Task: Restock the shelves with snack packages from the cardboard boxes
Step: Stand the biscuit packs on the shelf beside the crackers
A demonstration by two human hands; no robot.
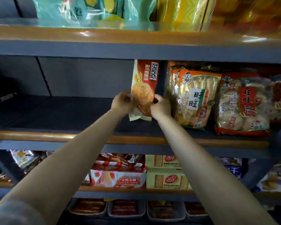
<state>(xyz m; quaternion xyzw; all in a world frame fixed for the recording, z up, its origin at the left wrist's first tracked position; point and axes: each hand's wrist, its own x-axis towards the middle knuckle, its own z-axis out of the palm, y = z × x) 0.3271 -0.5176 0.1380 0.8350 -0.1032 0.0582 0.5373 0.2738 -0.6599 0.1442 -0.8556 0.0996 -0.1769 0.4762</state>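
Gripping upright biscuit bag [143, 88] on shelf [81, 135]: left hand [122, 103], right hand [161, 107]; fingers mostly hidden

The scene is dim and warm-toned, and the middle shelf [55, 111] is the darkest part: its back panel and bare board left of centre fall into deep shadow. Above that shelf, white glare streaks sit on the wooden lip and on the glossy bags, which are smeared and out of focus. Right of it, packages blur toward the frame edge. Shelf lines bow from wide-angle distortion. Below it, the forearms look soft.
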